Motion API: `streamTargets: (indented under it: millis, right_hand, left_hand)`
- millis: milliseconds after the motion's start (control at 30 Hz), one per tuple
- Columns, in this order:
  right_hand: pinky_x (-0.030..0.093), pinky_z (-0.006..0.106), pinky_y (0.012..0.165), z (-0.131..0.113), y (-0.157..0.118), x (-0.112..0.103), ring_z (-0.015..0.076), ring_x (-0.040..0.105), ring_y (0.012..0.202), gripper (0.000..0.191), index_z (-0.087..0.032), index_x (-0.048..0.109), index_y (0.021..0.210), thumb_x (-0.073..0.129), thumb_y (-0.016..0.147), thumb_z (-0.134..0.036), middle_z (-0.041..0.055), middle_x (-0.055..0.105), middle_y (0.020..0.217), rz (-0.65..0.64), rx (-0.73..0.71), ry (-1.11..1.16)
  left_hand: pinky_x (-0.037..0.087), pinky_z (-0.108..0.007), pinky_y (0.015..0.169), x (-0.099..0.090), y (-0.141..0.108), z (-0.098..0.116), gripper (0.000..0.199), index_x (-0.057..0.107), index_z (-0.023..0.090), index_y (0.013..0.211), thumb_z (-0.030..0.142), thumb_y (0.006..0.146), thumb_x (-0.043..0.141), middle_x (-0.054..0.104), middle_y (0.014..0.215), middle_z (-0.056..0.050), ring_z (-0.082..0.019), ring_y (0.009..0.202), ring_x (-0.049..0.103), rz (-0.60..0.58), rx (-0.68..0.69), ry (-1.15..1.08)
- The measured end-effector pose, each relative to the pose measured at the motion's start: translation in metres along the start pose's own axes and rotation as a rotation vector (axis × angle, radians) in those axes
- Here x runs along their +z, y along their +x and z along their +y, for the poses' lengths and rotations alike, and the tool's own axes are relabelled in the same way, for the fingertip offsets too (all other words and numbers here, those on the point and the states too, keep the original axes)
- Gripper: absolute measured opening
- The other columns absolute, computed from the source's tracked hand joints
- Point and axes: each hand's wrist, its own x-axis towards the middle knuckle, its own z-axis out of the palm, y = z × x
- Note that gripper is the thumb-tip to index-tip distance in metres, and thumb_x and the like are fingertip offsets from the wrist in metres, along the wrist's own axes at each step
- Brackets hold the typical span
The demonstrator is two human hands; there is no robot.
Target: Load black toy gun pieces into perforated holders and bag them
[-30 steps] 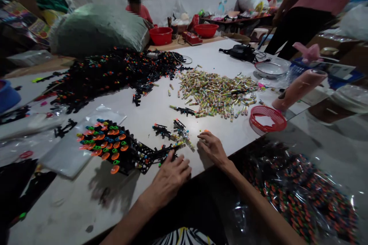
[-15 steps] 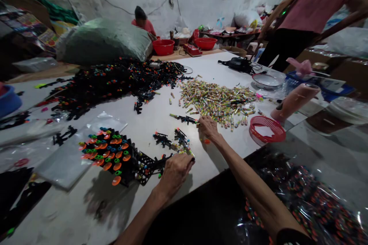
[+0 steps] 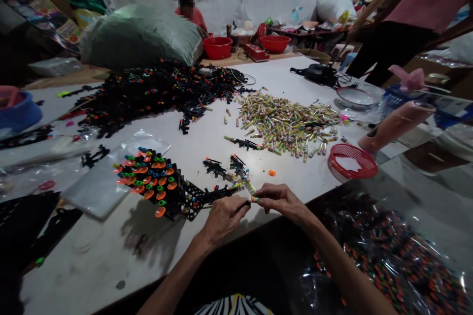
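A small striped tube [image 3: 253, 199] is being pinched between the fingertips of the right hand [image 3: 283, 202], and the hands are being held close together over the edge of the white table [image 3: 295, 76]. The fingers [image 3: 244, 204] of the left hand [image 3: 223, 221] are touching the tube's other end, but whether it is being clamped by them cannot be told. The tube is being held just beside a black plastic rack [image 3: 194, 206] of toy guns with orange, green and blue tips [image 3: 148, 182], which is lying on a clear plastic bag [image 3: 111, 192] near the left hand. Two small black toy guns [image 3: 215, 167] [image 3: 239, 165] are lying just beyond the hands, with a third [image 3: 244, 143] lying farther off beside a large heap of striped tubes [image 3: 284, 125]. A loose orange piece [image 3: 272, 173] is lying near the right hand. A tangled black mass of toy guns [image 3: 155, 93] is spread across the far side of the table. A red plastic basket [image 3: 351, 162] is sitting by the table edge, and a full plastic bag of finished toys [image 3: 388, 256] is lying at the right. A seated person [image 3: 190, 12] is being seen beyond a large sack [image 3: 138, 37], and a standing person [image 3: 406, 10] is being seen at the right.
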Motion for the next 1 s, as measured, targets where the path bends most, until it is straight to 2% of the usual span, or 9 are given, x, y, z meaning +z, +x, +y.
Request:
streamTargets:
  millis: [233,500,700,900,1000]
  right_hand:
    - [0.038,0.022,0.053,0.003,-0.004,-0.003,0.0099,0.05,0.061,0.02,-0.019,0.073,0.088,0.066,0.073,-0.031,0.001,0.054,0.074,-0.034,-0.048,-0.074]
    - [0.039,0.026,0.061,-0.001,-0.012,-0.005,0.0126,0.051,0.068,0.017,-0.019,0.072,0.082,0.07,0.069,-0.029,0.0019,0.057,0.075,0.078,-0.139,-0.125]
    - [0.039,0.024,0.06,0.0,-0.014,-0.003,0.0113,0.05,0.066,0.013,-0.018,0.071,0.082,0.067,0.072,-0.024,0.0007,0.054,0.074,0.027,-0.121,-0.223]
    - [0.038,0.022,0.06,-0.004,-0.033,0.01,0.0106,0.049,0.067,0.011,-0.016,0.067,0.082,0.056,0.078,-0.016,0.0011,0.052,0.075,-0.134,-0.184,-0.491]
    - [0.036,0.021,0.058,0.003,-0.043,0.016,0.0101,0.048,0.065,0.013,-0.016,0.065,0.081,0.053,0.079,-0.014,0.0006,0.052,0.074,-0.201,-0.167,-0.621]
  left_hand:
    - [0.037,-0.024,0.059,-0.005,-0.006,0.004,0.021,0.062,0.019,0.08,0.025,0.087,0.044,0.065,0.071,-0.003,-0.016,0.067,0.058,-0.059,0.037,0.117]
    - [0.035,-0.026,0.062,-0.006,-0.005,0.01,0.021,0.06,0.02,0.084,0.027,0.089,0.041,0.063,0.074,-0.002,-0.016,0.07,0.056,-0.125,0.047,0.146]
    - [0.033,-0.025,0.061,-0.007,-0.004,0.01,0.025,0.059,0.017,0.078,0.028,0.089,0.04,0.06,0.071,-0.002,-0.014,0.066,0.053,-0.179,0.051,0.087]
    - [0.031,-0.016,0.05,-0.006,-0.019,0.009,0.03,0.054,0.016,0.066,0.028,0.09,0.042,0.052,0.059,0.006,-0.005,0.055,0.049,-0.331,0.137,-0.035]
    - [0.032,-0.016,0.051,-0.006,-0.028,0.013,0.029,0.057,0.016,0.069,0.032,0.089,0.044,0.057,0.061,0.007,-0.005,0.057,0.052,-0.369,0.157,-0.011]
